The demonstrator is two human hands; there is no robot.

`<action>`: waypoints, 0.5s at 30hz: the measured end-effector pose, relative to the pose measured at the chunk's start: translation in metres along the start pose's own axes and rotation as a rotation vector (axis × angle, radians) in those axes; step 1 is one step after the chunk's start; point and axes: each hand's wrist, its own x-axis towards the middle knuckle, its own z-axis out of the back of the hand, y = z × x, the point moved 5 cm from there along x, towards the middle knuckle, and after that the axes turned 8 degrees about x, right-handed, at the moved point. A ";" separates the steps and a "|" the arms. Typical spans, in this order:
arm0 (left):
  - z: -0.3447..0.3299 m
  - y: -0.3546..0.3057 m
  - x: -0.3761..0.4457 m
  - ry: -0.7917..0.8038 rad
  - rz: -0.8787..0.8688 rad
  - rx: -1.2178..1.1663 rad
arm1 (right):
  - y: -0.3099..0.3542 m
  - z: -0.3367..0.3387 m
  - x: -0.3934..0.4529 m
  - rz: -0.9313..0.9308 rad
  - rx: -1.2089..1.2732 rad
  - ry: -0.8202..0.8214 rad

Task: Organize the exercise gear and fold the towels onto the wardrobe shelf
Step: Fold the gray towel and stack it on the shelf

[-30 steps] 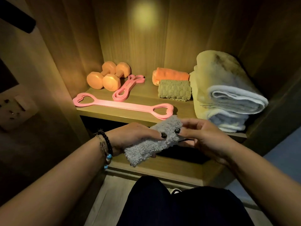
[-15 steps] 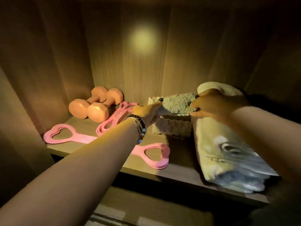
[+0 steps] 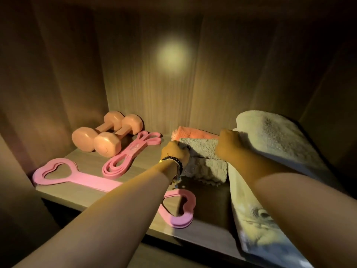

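Observation:
A folded grey towel (image 3: 202,147) rests on top of a knobbly beige towel (image 3: 210,169) on the wardrobe shelf (image 3: 87,192). My left hand (image 3: 174,151) grips the grey towel's left end and my right hand (image 3: 229,145) grips its right end. Behind them lies a folded orange towel (image 3: 193,133). A large cream and white folded towel (image 3: 274,144) fills the shelf's right side, touching my right forearm. Two orange dumbbells (image 3: 105,135) sit at the back left.
A coiled pink resistance band (image 3: 127,157) lies beside the dumbbells. A long pink band with heart-shaped handles (image 3: 56,172) runs along the shelf's front edge under my left arm. Wooden wardrobe walls (image 3: 58,84) close in the left, back and right.
My hands carried the grey towel from in front of the shelf up onto the shelf and lowered it onto the beige towel. The view moved closer into the wardrobe.

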 end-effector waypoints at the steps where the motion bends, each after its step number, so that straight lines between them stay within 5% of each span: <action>1: -0.001 0.001 0.002 -0.014 -0.012 0.016 | 0.001 -0.002 0.005 0.042 -0.098 -0.033; 4: -0.004 0.004 0.008 -0.053 -0.012 -0.030 | 0.008 -0.001 0.011 0.127 -0.237 -0.132; 9: -0.015 0.010 0.011 -0.005 -0.188 -0.109 | 0.002 -0.016 0.018 0.186 -0.221 0.050; 15: -0.022 0.026 0.005 0.099 -0.420 0.042 | 0.003 -0.013 0.014 0.200 -0.127 0.035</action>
